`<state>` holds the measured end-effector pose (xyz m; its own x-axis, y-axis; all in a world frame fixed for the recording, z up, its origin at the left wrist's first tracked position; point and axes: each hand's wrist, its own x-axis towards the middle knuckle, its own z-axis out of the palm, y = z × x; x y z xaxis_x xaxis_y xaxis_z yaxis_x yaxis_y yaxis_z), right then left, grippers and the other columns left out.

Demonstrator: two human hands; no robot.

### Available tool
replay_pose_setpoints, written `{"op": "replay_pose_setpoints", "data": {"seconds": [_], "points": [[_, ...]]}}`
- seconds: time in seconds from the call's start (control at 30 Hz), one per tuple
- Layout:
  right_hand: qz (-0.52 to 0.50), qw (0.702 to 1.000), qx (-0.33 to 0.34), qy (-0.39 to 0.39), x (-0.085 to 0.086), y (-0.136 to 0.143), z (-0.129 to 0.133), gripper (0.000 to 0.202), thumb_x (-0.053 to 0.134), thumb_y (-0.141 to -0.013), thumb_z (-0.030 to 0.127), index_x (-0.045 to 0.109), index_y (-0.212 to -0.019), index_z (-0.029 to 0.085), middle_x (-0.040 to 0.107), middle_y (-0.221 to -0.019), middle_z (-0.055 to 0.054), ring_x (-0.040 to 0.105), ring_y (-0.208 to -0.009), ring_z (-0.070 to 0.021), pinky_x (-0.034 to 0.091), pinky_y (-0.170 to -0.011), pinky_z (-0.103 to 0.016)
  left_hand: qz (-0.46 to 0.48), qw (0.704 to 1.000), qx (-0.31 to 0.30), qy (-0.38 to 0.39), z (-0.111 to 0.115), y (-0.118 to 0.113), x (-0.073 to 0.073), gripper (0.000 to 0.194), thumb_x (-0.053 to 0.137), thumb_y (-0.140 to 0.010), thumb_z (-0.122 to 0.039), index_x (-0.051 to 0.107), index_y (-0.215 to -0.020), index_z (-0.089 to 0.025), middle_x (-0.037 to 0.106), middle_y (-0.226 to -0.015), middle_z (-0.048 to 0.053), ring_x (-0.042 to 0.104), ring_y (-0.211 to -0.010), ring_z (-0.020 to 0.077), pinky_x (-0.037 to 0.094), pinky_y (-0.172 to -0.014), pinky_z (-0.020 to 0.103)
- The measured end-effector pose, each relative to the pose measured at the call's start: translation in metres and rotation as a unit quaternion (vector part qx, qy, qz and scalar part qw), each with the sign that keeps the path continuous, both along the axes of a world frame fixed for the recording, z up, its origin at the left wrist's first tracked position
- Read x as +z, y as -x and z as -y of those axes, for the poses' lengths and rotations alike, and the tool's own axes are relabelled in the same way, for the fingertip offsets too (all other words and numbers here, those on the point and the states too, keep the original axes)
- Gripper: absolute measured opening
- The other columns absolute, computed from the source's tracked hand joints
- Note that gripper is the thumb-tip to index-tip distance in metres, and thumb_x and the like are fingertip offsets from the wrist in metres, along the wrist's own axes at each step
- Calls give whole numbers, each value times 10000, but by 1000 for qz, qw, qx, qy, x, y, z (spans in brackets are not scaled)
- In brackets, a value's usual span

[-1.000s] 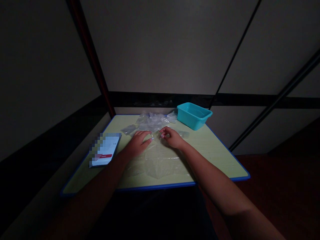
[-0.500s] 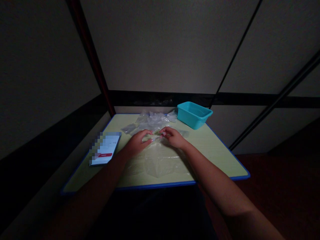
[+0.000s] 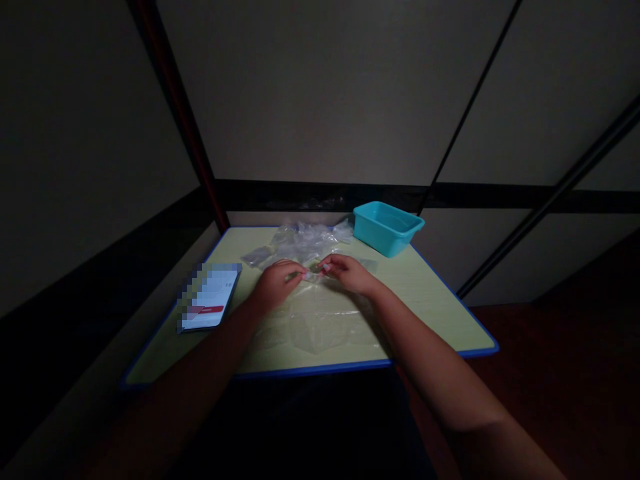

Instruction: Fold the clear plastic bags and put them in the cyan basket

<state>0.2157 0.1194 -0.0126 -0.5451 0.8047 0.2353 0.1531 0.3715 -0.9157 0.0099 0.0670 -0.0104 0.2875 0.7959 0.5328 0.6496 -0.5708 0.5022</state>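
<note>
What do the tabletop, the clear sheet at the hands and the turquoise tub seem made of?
Tabletop: perhaps laminate, fairly matt; faint streaks show, but what lies underneath cannot be told.
Clear sheet: probably thin plastic film, glossy; it is see-through and its creases catch light.
Turquoise tub: likely moulded plastic, satin, judging by even colour and rounded corners.

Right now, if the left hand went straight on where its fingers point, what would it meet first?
Probably the right hand, across a small gap, though clear plastic may lie between; depth unclear.

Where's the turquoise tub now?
In the head view, the turquoise tub stands at the far right corner of the table, beside the crumpled clear plastic and beyond the right hand.
</note>
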Motion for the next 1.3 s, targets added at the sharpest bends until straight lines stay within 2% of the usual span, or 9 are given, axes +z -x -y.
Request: {"op": "replay_pose_setpoints", "data": {"seconds": [0.13,0.23,0.37,0.47,0.57,0.7,0.9,1.1,1.3], "points": [[50,997,-9,-59,12,-20,-2,208,608,-750,341,609,-853,161,644,-849,-43,582,-807,-159,441,-763,-301,10,999,-33,-12,2,0,2,122,560,-804,-244,673,-799,-196,705,-879,48,626,-882,188,465,-855,344],[123,988,-31,-83,19,-40,-4,298,695,-670,309,615,-910,151,636,-854,-47,578,-802,-167,442,-709,-274,13,999,-53,-6,3,-2,2,116,572,-795,-255,676,-778,-206,708,-876,45,626,-885,191,467,-864,359],[287,952,-54,-90,22,-55,-5,343,767,-595,272,632,-887,152,627,-747,-22,546,-660,-146,395,-594,-238,16,997,-81,9,4,-3,2,111,583,-788,-263,679,-770,-211,710,-873,44,626,-893,191,467,-867,364],[339,936,-47,-86,22,-55,-3,280,758,-599,221,631,-840,158,614,-673,3,521,-598,-129,355,-545,-224,19,994,-109,18,4,-2,2,117,590,-789,-273,677,-752,-204,710,-872,51,628,-896,191,468,-867,363],[323,943,-18,-78,22,-53,0,227,728,-621,188,618,-818,163,587,-625,29,506,-578,-114,342,-531,-212,22,991,-130,35,5,0,2,128,590,-788,-277,664,-719,-200,712,-871,54,629,-904,191,468,-865,360],[279,959,22,-44,21,-52,1,201,709,-634,213,608,-801,164,566,-614,44,497,-575,-107,353,-530,-210,12,987,-148,61,8,2,3,138,579,-790,-270,663,-707,-198,710,-870,52,625,-902,185,464,-853,354],[255,965,55,-8,15,-50,0,175,712,-624,243,607,-746,174,572,-611,45,505,-571,-104,367,-531,-206,-5,982,-156,109,9,4,5,138,584,-790,-277,685,-734,-201,706,-873,45,628,-879,176,468,-830,335],[249,967,54,-19,13,-49,-1,196,689,-660,336,593,-709,172,580,-611,29,494,-567,-108,365,-527,-212,-5,976,-173,133,8,8,4,136,613,-774,-304,712,-754,-213,716,-884,49,637,-888,183,470,-841,339],[286,953,1,-103,12,-38,4,165,628,-753,325,589,-702,173,538,-586,25,430,-540,-100,295,-487,-206,-19,972,-185,143,8,10,5,152,620,-769,-329,721,-764,-215,719,-887,52,642,-894,186,473,-844,344]]}}
